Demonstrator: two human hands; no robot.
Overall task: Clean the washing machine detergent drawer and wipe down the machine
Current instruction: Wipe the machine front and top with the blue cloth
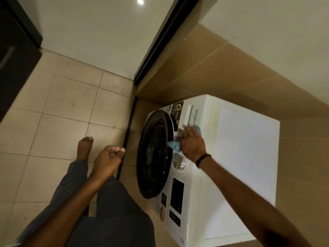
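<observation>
Right hand (pixel 193 141) presses blue cloth (pixel 175 146) on washing machine (pixel 245 157) front by closed drawer (pixel 189 114), wipe-down apparently underway; left hand (pixel 108 157) fisted, empty.

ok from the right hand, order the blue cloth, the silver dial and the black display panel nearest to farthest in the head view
From the right hand:
1. Blue cloth, under the palm, pressed on the washing machine front.
2. Silver dial, just beside the wrist, toward the person.
3. Black display panel, past the dial, alongside the forearm.
</observation>
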